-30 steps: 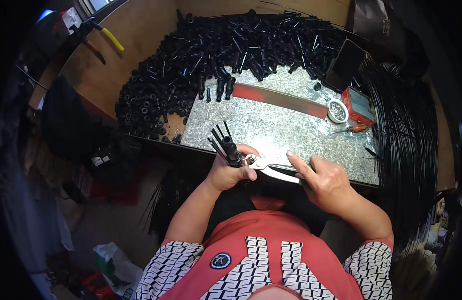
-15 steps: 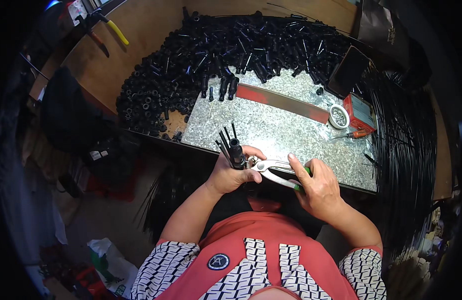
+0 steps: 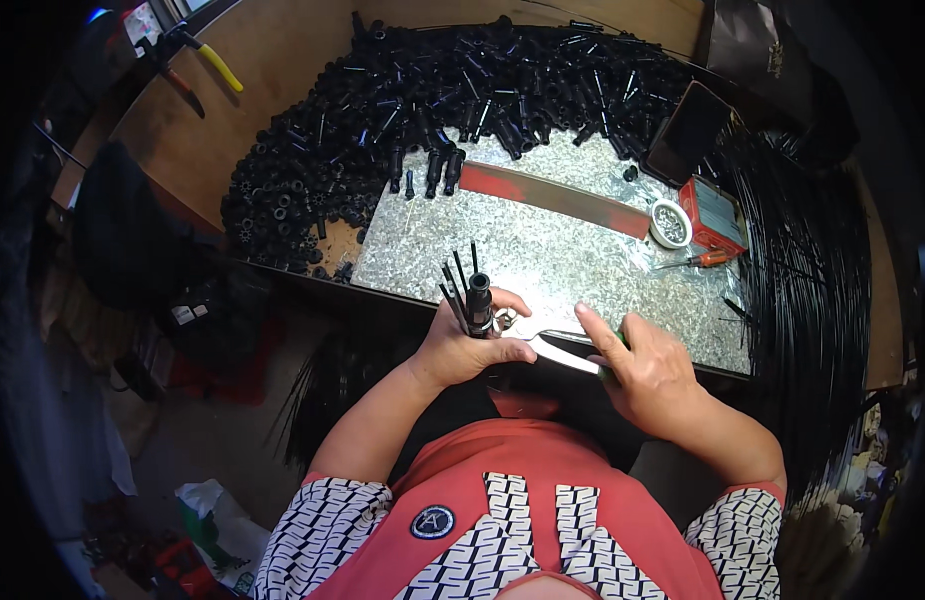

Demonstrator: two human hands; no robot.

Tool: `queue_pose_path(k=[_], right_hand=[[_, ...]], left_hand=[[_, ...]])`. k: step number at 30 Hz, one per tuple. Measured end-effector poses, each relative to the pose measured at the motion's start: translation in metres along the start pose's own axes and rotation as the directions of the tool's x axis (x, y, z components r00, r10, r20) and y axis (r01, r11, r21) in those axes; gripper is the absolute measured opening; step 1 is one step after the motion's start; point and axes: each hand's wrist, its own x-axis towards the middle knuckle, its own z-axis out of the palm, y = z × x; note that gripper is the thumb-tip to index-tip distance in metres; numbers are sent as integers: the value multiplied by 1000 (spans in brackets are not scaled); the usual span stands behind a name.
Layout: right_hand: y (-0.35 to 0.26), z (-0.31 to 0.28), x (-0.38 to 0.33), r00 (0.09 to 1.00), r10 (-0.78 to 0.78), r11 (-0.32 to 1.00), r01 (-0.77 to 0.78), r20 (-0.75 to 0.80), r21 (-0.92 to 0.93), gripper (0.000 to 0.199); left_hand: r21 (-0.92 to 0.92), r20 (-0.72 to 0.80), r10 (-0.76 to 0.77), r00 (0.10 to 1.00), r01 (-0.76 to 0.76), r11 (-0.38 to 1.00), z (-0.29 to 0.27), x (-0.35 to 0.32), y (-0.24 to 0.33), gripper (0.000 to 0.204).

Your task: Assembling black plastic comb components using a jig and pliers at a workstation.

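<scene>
Gripping 1 upright black cylindrical tube [image 3: 479, 301] and about 4 thin black rods [image 3: 456, 303] in my left hand [image 3: 462, 350], I close my right hand [image 3: 654, 370] around silver green-handled pliers [image 3: 525, 329], forefinger extended. Their nose meets a small shiny metal ring [image 3: 504, 318] beside the tube. I judge this piece partway done; whether the ring is fastened, I cannot tell. Across the speckled grey worktop [image 3: 432, 255], a red rectangular box [image 3: 695, 217] shows no printing I can read. Among the heaped black tubes [image 3: 482, 90] beyond, I cannot tell finished pieces from waiting ones. A dark bag [image 3: 767, 60] bears pale, illegible marks.
</scene>
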Motion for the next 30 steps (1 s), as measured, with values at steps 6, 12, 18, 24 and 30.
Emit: queue_pose_path(k=[6,12,18,24,30], right_hand=[[-3,6,0,996,49,989,-59,77,132,73],[-2,15,-5,999,39,998,-38,-28,45,70],[1,7,-6,998,28,996,-33,61,84,65],[-2,16,-6,999,44,976,-48,24,212,75],[6,12,-4,990,-15,987,37,-141,154,70]], left_hand=[[-7,-1,53,999,-53,999,-3,3,-5,46],[-88,28,77,997,-74,993,0,2,-9,43],[-81,74,-14,997,20,997,-5,4,-12,56],[-128,54,15,998,-8,992,-9,3,-18,69],[-465,74,2,997,33,885,-5,0,-6,68]])
